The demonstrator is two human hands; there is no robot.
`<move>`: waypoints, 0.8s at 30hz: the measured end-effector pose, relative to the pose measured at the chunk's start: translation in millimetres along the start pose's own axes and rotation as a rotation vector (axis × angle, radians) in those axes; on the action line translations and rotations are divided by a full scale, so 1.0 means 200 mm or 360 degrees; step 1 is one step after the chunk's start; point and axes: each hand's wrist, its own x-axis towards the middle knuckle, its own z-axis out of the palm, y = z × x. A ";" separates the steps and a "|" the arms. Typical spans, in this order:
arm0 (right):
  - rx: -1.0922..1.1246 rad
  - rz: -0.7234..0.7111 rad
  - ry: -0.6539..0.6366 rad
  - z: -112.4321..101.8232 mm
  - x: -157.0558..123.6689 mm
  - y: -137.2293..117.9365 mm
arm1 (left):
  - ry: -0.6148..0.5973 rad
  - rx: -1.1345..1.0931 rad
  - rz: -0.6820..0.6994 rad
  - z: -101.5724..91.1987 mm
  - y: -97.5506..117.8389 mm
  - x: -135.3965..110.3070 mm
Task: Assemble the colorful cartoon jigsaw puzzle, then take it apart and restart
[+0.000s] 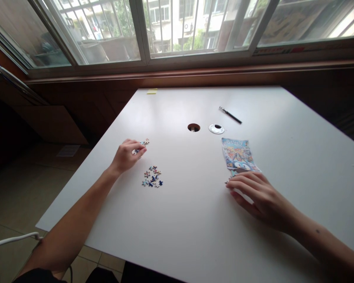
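White cable (14, 239) at far left, by the table corner. Cardboard (56, 124) leaning beyond the table's left side. Left hand (128, 156) over the far pile (144, 143) of puzzle pieces, partly covering it; thumb and fingertips close together, can't tell if a piece is pinched. Near pile (152, 177) of loose pieces lies on the white table (188, 220), just nearer the wearer than that hand, untouched by either hand. Yellow tape (152, 91) at the table's back edge. Then round hole (194, 125), with metal ring (212, 131) flat just right of it. Black pen (233, 117) lies slantwise behind the ring. Picture sheet (238, 151) flat, near edge partly behind the right hand (252, 192). Right fingers bent, thumb below; some pieces (233, 172) show by the fingertips, grip can't be told. Window (194, 27) runs across the back.
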 end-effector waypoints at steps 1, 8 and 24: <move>0.0003 0.0000 0.0002 0.00 0.00 0.00 | 0.0086 0.0157 -0.0056 0.00 -0.02 0.00; 0.0023 0.0013 0.0021 0.00 0.00 0.00 | 0.0040 0.0549 -0.0129 0.04 -0.10 -0.02; 0.0009 0.0005 0.0010 0.00 0.00 0.01 | 0.0174 0.0456 -0.0064 0.02 -0.08 0.00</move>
